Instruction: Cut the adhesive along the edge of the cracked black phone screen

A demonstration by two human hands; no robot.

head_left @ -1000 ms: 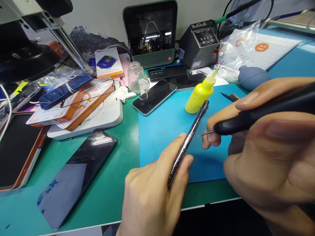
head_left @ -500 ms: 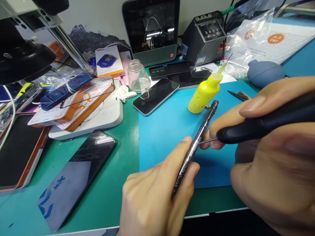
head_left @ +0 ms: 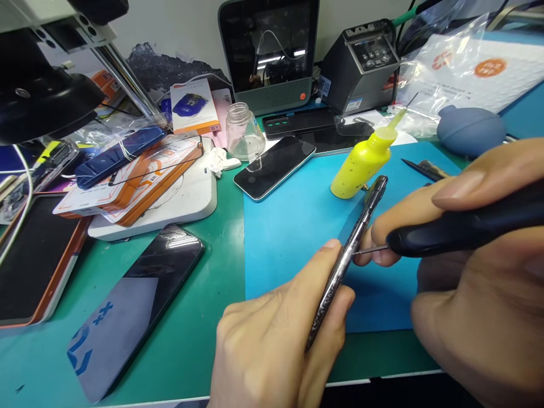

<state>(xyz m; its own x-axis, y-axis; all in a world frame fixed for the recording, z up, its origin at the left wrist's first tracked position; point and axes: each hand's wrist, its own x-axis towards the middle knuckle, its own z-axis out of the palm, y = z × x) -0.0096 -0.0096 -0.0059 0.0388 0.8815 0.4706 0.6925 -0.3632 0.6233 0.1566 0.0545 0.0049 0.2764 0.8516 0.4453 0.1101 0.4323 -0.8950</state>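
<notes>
My left hand point(head_left: 272, 340) grips a phone point(head_left: 352, 249) held on edge, its worn metal side frame facing me, above a blue mat point(head_left: 293, 226). My right hand point(head_left: 480, 283) holds a black-handled tool point(head_left: 459, 229). The tool's thin metal tip point(head_left: 368, 249) touches the phone's side frame about halfway along. Just behind the phone stands a yellow squeeze bottle point(head_left: 365, 161) with a needle nozzle.
On the green bench mat lie a dark phone point(head_left: 276, 166), a screen panel with blue film point(head_left: 136, 300), a white pad point(head_left: 170, 198) stacked with orange packages, a glass jar point(head_left: 243, 133), tweezers point(head_left: 420, 167), a grey blower bulb point(head_left: 470, 130), a soldering station point(head_left: 365, 65) and a small monitor point(head_left: 270, 54).
The tool's tip moved left from a gap beside the phone until it touches the side frame. Both hands and the phone drifted slightly right and down in view.
</notes>
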